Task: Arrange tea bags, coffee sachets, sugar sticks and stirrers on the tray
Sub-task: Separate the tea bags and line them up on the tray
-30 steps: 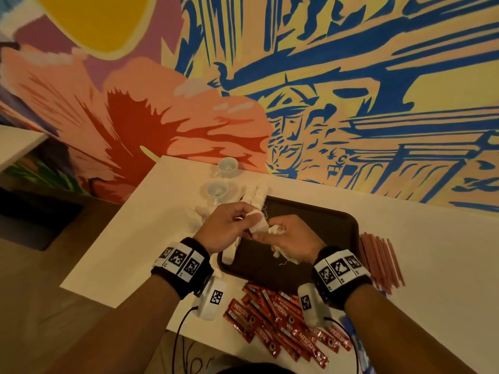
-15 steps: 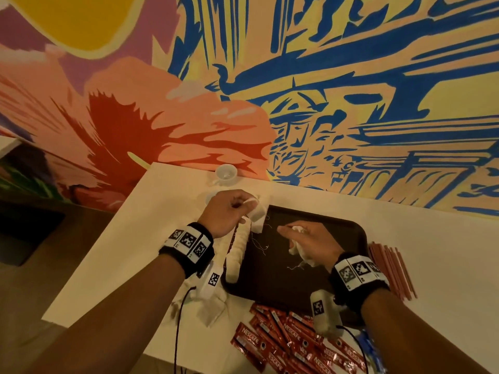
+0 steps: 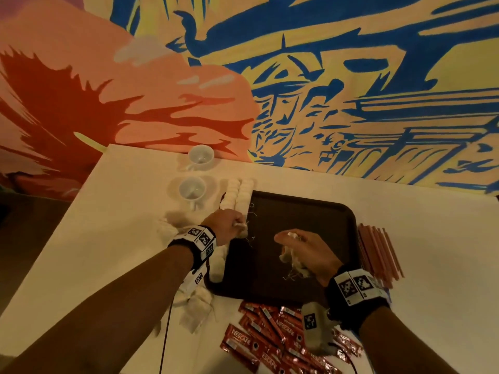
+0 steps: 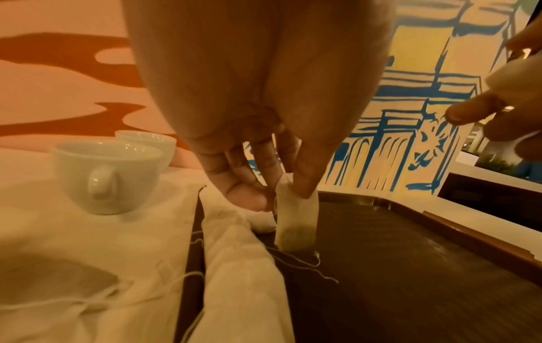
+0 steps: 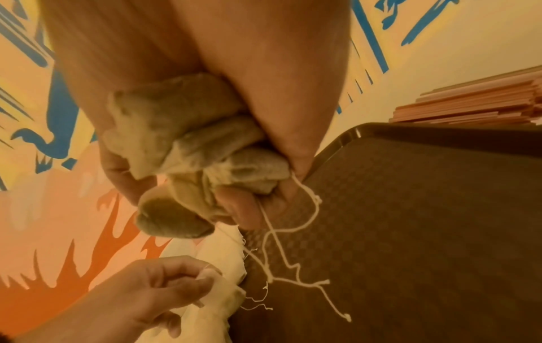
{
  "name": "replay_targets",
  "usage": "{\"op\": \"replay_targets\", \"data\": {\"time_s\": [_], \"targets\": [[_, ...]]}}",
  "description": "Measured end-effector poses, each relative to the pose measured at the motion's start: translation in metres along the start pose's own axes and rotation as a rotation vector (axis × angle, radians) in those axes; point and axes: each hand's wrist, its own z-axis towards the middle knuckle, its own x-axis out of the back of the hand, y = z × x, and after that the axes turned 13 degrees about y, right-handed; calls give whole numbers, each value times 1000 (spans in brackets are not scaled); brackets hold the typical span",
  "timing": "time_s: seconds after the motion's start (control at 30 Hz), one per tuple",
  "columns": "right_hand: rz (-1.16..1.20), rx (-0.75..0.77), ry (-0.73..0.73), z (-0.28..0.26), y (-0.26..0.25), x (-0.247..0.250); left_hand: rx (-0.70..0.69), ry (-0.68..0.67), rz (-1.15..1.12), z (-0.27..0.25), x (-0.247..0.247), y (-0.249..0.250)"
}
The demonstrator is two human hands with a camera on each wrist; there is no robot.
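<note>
L hand (image 4: 264, 143) pinches tea bag (image 4: 296, 220) upright at tray (image 4: 410, 278) edge; R hand (image 5: 205, 92) grips tea bag bunch (image 5: 190, 148) above tray.

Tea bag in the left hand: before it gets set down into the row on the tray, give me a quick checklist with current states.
1. Left hand grip on the tea bag: ok, pinched at its top edge.
2. Bag over the tray: ok, its lower end is at the tray floor beside the row of tea bags.
3. Landing spot free: not ok, loose strings lie right under it.
4. Right hand supply: ok, it holds a bunch of tea bags above the tray.
5. Bunch strings untangled: cannot tell.
6. Cups clear of the row: ok, off the tray to the left.
</note>
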Motion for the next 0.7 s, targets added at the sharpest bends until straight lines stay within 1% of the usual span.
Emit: {"op": "replay_targets", "data": {"time_s": [0.1, 0.17, 0.3, 0.47, 0.63, 0.7], "targets": [[15, -23, 13, 6, 4, -9, 0, -51, 75, 14, -10, -1], [17, -47, 31, 9, 8, -15, 19, -55, 102, 24, -13, -5], [67, -85, 63, 12, 14, -19, 20, -7, 120, 40, -17, -11], [77, -114, 54, 14, 16, -20, -7, 10, 133, 53, -16, -15], [84, -112, 48, 19, 14, -24, -35, 30, 169, 59, -14, -15], [100, -111, 32, 21, 15, -24, -40, 69, 161, 59, -13, -13]]}}
